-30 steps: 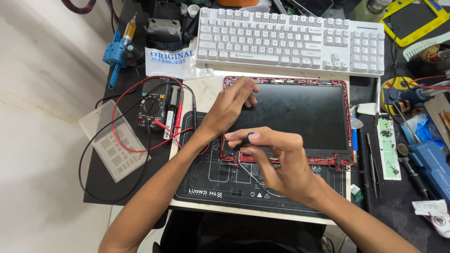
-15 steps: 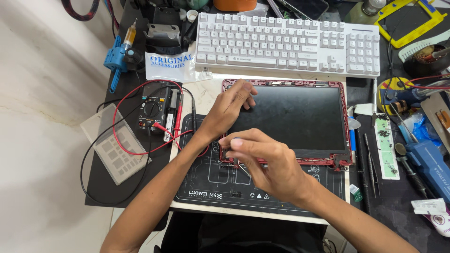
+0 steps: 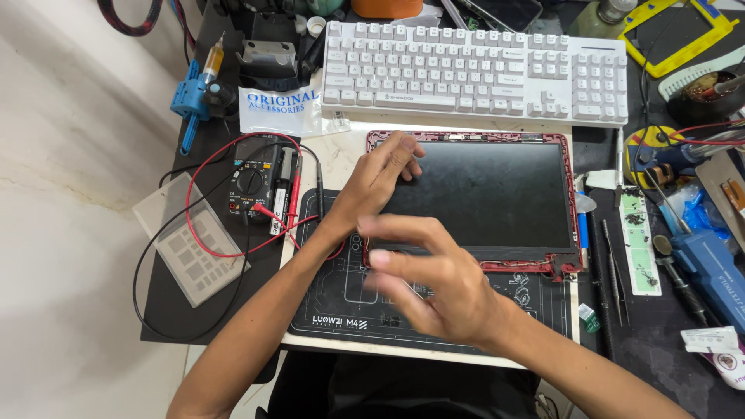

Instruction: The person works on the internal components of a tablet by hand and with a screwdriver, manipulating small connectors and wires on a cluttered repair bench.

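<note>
— Two hands are over the panel; our left hand [image 3: 378, 182] lies with fingers spread flat on the near-left corner of the dark screen panel [image 3: 485, 194], pressing, not gripping; our right hand [image 3: 431, 283] hovers just in front of the panel's near edge, blurred, fingers loosely extended and holding nothing that we can make out.

— Where does the panel sit?

— It rests flat, partly on the black work mat [image 3: 334, 302], its far edge just short of the white keyboard [image 3: 473, 74]; a red frame [image 3: 555, 264] runs around the panel's rim and looks chipped at the near-right corner.

— How would we judge it to handle?

— Thin, light, stiff but brittle, we think; glass that would crack if bent or pressed mid-face; its smooth surface looks slippery, so we would take it by the long edges or the corners, never the centre, and keep it level.

— What lies further out?

— Left of the panel, a multimeter [image 3: 252, 186] with red and black leads looping round it; beyond that a clear plastic tray [image 3: 190, 248]; right of the panel, tweezers and slim tools [image 3: 613, 264] lie parallel on the bench; whether the right fingertips touch the mat, we cannot tell.
</note>
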